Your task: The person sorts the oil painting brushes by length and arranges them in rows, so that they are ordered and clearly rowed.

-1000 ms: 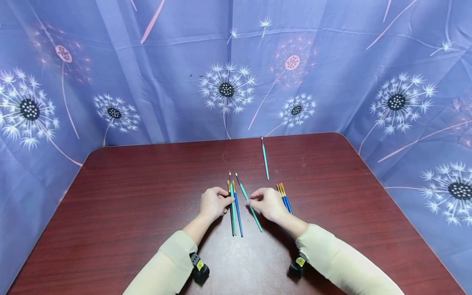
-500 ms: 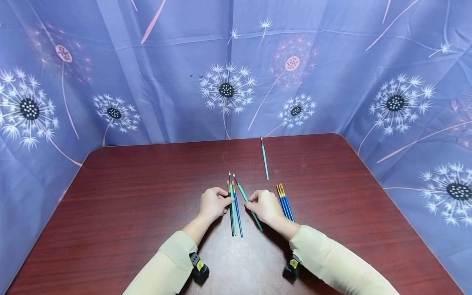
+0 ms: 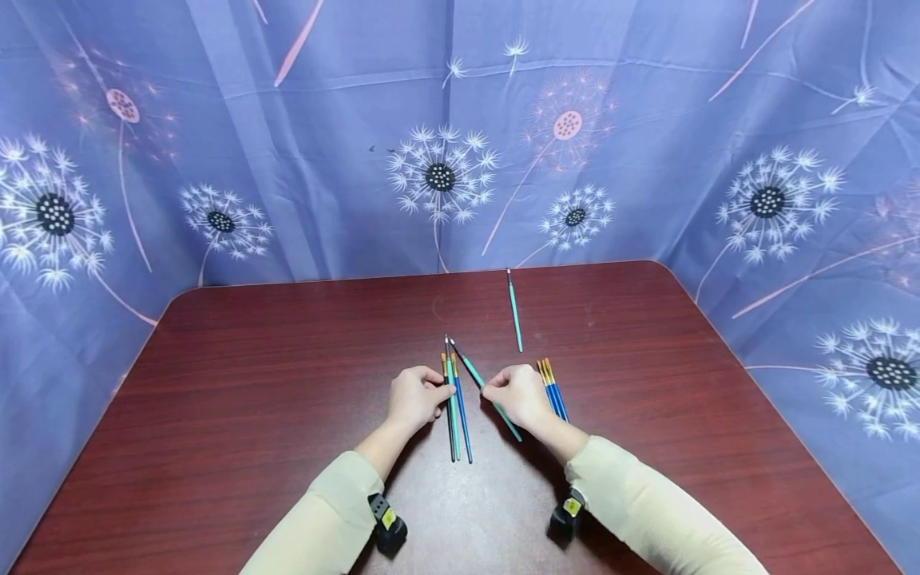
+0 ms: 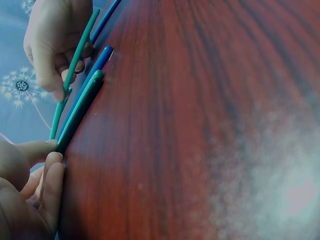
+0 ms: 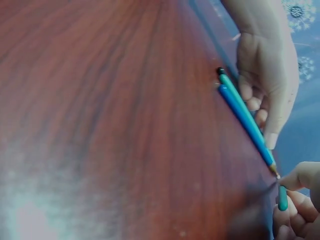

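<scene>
My left hand (image 3: 415, 399) pinches a green paintbrush (image 3: 454, 423) and a black paintbrush (image 3: 450, 441) lying against it, bristles pointing away from me. A blue paintbrush (image 3: 464, 419) lies just right of them, its handle end splayed outward. Between thumb and fingers, my right hand (image 3: 521, 397) holds another green paintbrush (image 3: 471, 370), slanted, its bristle tip close to the tips of the left group. In the left wrist view this green paintbrush (image 4: 80, 50) appears raised off the table at its handle end. Fingers partly hide the handles where they are gripped.
Several blue paintbrushes (image 3: 552, 391) lie side by side just beyond my right wrist, partly covered by it. A single green paintbrush (image 3: 516, 315) lies near the far edge of the dark red table (image 3: 302, 343). A patterned blue curtain (image 3: 331, 160) hangs behind.
The slanted green paintbrush in my right hand has tipped further, its bristle end moving left to the left group and its handle end swinging right. My left hand stays in place.
</scene>
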Motion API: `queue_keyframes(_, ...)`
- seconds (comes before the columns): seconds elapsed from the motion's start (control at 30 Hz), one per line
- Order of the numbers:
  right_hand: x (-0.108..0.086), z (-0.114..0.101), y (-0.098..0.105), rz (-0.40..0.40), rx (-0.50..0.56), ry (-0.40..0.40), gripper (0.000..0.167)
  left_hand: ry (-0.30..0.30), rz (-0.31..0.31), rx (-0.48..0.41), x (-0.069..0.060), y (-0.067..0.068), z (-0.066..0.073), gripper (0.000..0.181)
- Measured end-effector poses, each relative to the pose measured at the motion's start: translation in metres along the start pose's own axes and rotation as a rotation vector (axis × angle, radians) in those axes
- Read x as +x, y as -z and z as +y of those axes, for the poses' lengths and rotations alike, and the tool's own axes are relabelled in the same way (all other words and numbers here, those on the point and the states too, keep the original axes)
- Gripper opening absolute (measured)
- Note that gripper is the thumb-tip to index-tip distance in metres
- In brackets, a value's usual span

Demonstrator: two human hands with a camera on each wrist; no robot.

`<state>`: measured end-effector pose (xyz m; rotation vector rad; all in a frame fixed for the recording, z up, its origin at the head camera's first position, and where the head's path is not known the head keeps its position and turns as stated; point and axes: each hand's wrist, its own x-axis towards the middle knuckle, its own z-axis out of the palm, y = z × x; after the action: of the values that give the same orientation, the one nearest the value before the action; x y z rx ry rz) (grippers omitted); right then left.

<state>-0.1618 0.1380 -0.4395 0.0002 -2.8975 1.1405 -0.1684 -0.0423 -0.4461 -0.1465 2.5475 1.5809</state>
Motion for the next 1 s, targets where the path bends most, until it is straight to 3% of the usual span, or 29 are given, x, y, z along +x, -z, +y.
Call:
queue_keyframes(0.37,0.005,0.002,0.007,-0.030,0.187,-0.122,0.008,-0.001,-0.005,0.010,-0.001,0.002,0.000,0.019)
queue_keyframes(1.0,0.014,0.008,0.041,-0.141,0.533,-0.197,0.025,0.020,-0.017,-0.006,0.001,0.001,0.000,0.018)
